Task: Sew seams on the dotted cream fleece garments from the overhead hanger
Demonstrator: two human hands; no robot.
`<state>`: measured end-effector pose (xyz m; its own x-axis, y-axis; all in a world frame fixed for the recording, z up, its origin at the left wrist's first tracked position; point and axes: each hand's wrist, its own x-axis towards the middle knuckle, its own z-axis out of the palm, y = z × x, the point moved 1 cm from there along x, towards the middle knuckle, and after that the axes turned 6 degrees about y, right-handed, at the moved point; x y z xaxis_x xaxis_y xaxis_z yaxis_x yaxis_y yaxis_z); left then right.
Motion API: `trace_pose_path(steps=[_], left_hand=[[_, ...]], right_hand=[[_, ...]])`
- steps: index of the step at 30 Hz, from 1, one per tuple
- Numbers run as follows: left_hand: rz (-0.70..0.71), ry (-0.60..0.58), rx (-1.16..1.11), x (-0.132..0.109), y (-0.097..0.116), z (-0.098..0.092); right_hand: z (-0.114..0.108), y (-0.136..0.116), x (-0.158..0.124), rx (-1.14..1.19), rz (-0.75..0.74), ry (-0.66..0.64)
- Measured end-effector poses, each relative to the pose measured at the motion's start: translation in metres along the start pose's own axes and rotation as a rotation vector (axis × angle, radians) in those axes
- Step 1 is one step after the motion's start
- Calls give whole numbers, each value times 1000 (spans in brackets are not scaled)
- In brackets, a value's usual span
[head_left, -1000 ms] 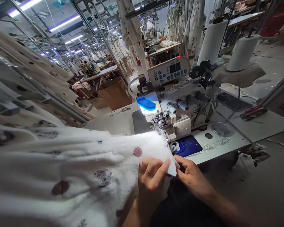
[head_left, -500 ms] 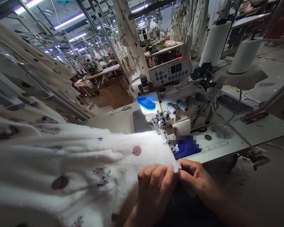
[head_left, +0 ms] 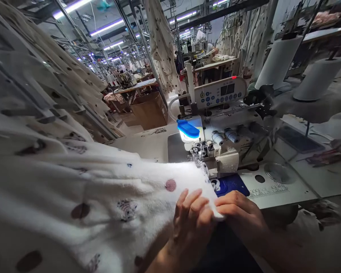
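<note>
White plush fabric (head_left: 147,182) with brown dots and small printed figures spreads from the left up to the overlock sewing machine (head_left: 229,163), its far corner by the presser foot (head_left: 201,153). My left hand (head_left: 191,222) lies on the fabric near its right edge. Its index finger is bent at that edge, the other fingers slightly raised and apart; its thumb is hidden. Beside it, my right hand (head_left: 243,214) pinches the same edge between thumb and fingers. A blue lamp (head_left: 188,129) lights the needle area.
A control panel (head_left: 220,93) tops the machine. Two white thread cones (head_left: 278,62) stand at the right, above a red-handled tool (head_left: 326,157). A dark blue plate (head_left: 234,185) lies beside the fabric edge. Dotted fabric (head_left: 53,64) hangs at left; a cardboard box (head_left: 150,112) stands behind.
The view has shifted, so the machine sits further right and slightly lower. My left hand's fingers have loosened and lifted apart. My right hand stays at the fabric edge.
</note>
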<state>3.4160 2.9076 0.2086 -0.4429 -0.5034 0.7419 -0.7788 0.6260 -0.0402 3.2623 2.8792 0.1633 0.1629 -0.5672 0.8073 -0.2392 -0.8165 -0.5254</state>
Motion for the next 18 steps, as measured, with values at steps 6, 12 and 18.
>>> trace_pose_path(steps=[6, 12, 18], left_hand=[[30, -37, 94, -11, -17, 14], [23, -83, 99, -3, -29, 15], [11, -285, 131, 14, -43, 8]], right_hand=[[1, 4, -3, -73, 22, 14], [9, 15, 7, -90, 12, 51], [16, 23, 24, -134, -9, 95]])
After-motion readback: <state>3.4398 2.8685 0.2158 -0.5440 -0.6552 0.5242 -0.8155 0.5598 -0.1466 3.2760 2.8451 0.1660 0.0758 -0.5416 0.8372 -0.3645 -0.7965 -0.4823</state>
